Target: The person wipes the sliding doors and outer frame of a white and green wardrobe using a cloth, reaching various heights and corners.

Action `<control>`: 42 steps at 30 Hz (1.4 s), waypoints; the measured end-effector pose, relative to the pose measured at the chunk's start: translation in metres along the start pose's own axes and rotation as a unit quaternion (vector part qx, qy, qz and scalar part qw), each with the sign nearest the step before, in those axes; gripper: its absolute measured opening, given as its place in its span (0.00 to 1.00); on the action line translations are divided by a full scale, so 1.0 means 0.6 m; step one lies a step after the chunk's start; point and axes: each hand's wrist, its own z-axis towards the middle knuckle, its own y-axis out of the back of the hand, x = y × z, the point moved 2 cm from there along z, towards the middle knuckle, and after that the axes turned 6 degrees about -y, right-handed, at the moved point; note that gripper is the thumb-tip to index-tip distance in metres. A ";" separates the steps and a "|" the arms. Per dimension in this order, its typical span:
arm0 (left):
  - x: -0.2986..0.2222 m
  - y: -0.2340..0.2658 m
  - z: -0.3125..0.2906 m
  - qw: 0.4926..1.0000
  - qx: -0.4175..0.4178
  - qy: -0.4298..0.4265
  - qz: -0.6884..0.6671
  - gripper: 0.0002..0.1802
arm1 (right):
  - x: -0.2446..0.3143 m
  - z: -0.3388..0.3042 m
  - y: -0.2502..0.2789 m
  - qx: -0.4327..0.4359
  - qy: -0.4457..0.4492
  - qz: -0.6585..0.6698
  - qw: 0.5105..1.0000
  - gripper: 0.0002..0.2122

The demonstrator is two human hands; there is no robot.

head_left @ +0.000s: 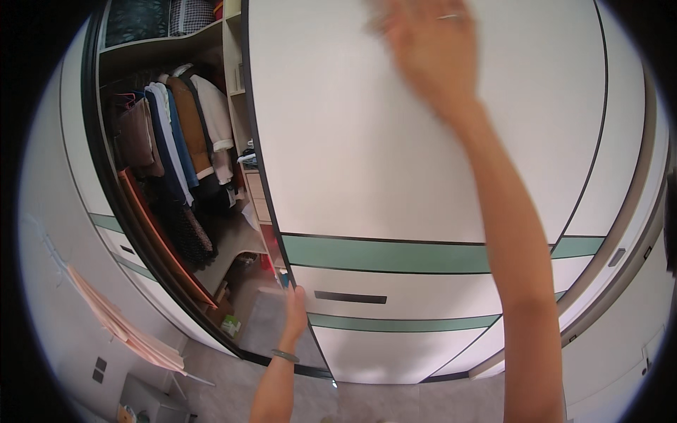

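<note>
A white sliding wardrobe door (367,155) with green bands stands in front of me. My left hand (296,315), a bangle on its wrist, is closed on the door's dark left edge, some of its fingers hidden. High on the white panel is my right hand (431,53), a ring on one finger. Motion smears its fingers, so I cannot make out whether it holds anything or touches the panel. Left of the door, the open wardrobe shows hanging clothes (185,127).
A long dark recessed handle (350,297) sits low on the door. Folded items (137,21) fill the top shelf. A peach cloth (127,328) hangs on a white rack at left, above a grey box-like piece (144,402). At right is another white door (620,338).
</note>
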 end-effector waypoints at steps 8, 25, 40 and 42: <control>-0.012 -0.006 -0.001 1.000 0.006 0.015 0.003 0.34 | 0.207 -0.358 0.038 0.240 0.309 0.197 0.899 0.33; -0.011 0.015 0.006 1.000 -0.012 -0.016 0.013 0.30 | -0.418 -0.019 -0.016 -0.121 -0.267 -0.163 0.942 0.23; -0.037 0.012 0.006 1.000 -0.012 -0.023 0.015 0.31 | 0.073 0.280 -0.157 -0.131 0.094 0.001 0.987 0.20; -0.048 0.018 0.001 0.999 -0.020 -0.021 0.016 0.31 | 0.124 0.240 -0.147 -0.118 0.137 0.051 0.982 0.19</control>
